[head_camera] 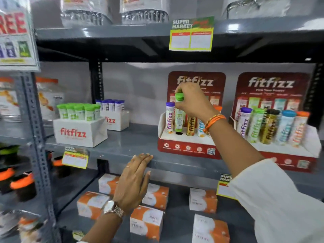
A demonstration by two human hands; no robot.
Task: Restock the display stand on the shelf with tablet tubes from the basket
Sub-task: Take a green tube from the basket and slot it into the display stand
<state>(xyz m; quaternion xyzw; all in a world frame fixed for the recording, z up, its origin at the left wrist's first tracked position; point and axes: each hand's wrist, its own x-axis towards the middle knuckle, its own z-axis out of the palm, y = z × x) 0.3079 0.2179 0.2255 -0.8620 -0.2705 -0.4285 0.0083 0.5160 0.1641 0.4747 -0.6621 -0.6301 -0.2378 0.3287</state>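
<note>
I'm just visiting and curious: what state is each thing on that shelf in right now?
Right hand: grip closed on the green-capped tube.
Green-capped tube: upright, above an empty hole.
Left display stand: one front hole open.
Right display stand: front row full.
Left hand: flat on the shelf edge.

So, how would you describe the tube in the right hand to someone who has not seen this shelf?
Find the left red display stand on the middle shelf. The right hand holds a green-capped tube above an empty hole, beside a purple-capped tube; it alone sits higher than its neighbours.
</note>
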